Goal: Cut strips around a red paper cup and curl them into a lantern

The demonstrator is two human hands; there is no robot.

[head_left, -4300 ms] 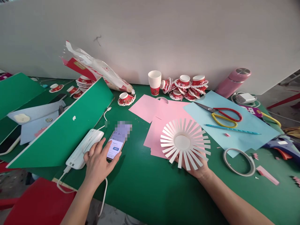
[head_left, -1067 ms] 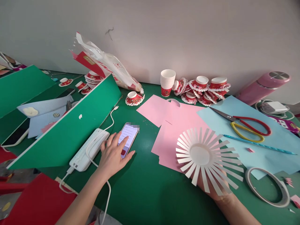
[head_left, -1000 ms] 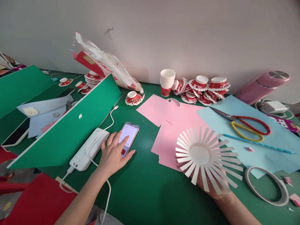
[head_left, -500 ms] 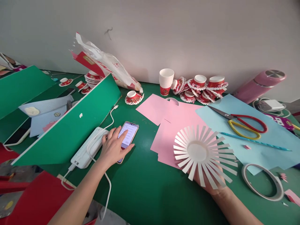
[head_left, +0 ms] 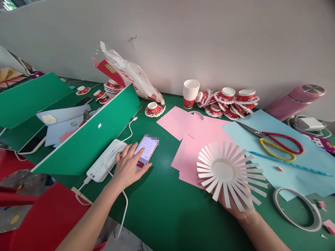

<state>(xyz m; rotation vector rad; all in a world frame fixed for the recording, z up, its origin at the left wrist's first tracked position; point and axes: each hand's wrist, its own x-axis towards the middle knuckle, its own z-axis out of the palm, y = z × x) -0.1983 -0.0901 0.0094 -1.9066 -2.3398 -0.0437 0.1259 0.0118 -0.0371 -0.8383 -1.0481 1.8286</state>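
My left hand (head_left: 131, 163) reaches over a lit smartphone (head_left: 146, 150) lying on the green table, its fingers spread and a fingertip at the screen. My right hand (head_left: 237, 200) holds up a paper cup (head_left: 223, 170) whose side is cut into white strips that fan outward around the round bottom. Most of the right fingers are hidden beneath the strips. Under the cup lie pink paper sheets (head_left: 184, 157). Right of it are light blue paper (head_left: 311, 177), open scissors with red and yellow handles (head_left: 281, 144), a blue pencil (head_left: 290, 163) and a tape roll (head_left: 297, 209).
A white power strip (head_left: 102, 162) with a cable sits by a green divider (head_left: 91, 139). Along the wall stand stacked paper cups (head_left: 190, 94), several cut red cups (head_left: 227, 101), a plastic bag (head_left: 133, 75) and a pink thermos (head_left: 295, 101). Pink scraps (head_left: 321, 205) lie at right.
The view has shifted slightly, so things sit a little further right. The phone's screen now shows a dark red area near its bottom. Both hands keep about the same pose.
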